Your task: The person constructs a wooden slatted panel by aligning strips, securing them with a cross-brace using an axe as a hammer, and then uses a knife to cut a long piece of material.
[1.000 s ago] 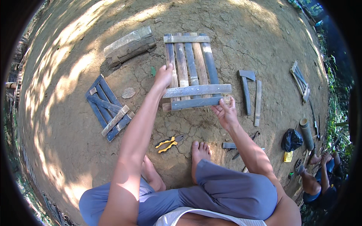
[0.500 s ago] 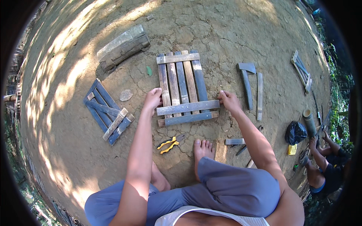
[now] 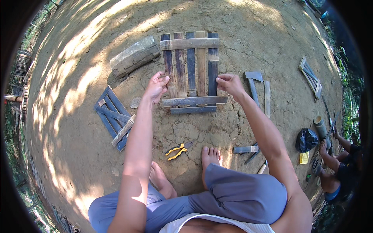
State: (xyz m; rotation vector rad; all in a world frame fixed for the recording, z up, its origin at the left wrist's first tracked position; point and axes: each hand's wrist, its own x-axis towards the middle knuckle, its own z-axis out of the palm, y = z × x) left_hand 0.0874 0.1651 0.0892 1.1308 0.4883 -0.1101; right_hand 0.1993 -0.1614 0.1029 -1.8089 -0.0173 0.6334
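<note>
Ahead of me a slatted wooden panel (image 3: 201,70) stands tilted up, its several dark and pale slats joined by a crosspiece near the top and more strips near the bottom. My left hand (image 3: 156,87) is closed on the panel's left edge, the fingers partly behind the slat. At the right edge, my right hand (image 3: 232,85) pinches the outer slat between thumb and fingers. Below the panel, pliers (image 3: 178,150) with yellow and black handles lie open on the ground, in front of my bare feet.
A smaller slatted frame (image 3: 115,117) lies left, beyond it a split log (image 3: 135,57). To the right are an axe (image 3: 253,83), a loose strip (image 3: 267,99), another slatted frame (image 3: 310,77), a black plastic bag (image 3: 306,140) and a bamboo tube (image 3: 320,127). Another person (image 3: 342,167) crouches far right.
Both hands have lifted and tilted the panel up, so its top is farther from me. The left hand's grip is turned more palm-up. My view has shifted slightly.
</note>
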